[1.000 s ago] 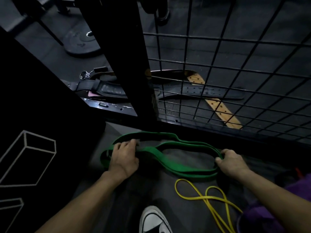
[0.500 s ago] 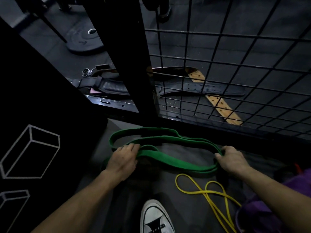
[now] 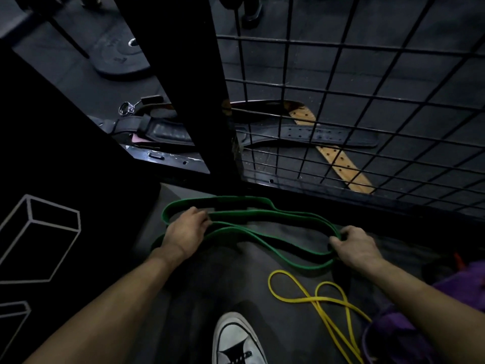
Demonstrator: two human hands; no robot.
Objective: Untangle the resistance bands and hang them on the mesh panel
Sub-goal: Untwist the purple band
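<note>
On the dark rubber gym floor (image 3: 262, 298), at the foot of a black wire mesh panel (image 3: 367, 101) that fills the upper right, with a thick black steel upright post (image 3: 183, 82) at the panel's left edge. A black box with a white line drawing of a cuboid (image 3: 39, 240) fills the left side.

Behind the mesh lie a long black leather lifting belt with punched holes (image 3: 315, 134) and a tan perforated leather belt (image 3: 338, 156) crossing under it. Farther back left, a black weight plate (image 3: 118, 59) lies flat on the floor.

A wide green rubber resistance band (image 3: 262, 232) lies on the floor just in front of the panel's base, looped over itself in several long strands running left to right between the two hands. The left hand (image 3: 187, 232) rests on the band's left end, fingers curled over a strand there. The right hand (image 3: 357, 244) grips the band's right end, fingers and thumb closed round the bend of the loop.

Nearer the person, a thin yellow rubber resistance band (image 3: 322, 300) lies crossed over itself on the floor, apart from the green one. A purple band or cloth (image 3: 409, 334) sits bunched at lower right; which, the dim light hides. A white canvas sneaker with black laces (image 3: 236, 340) shows at the bottom edge.
</note>
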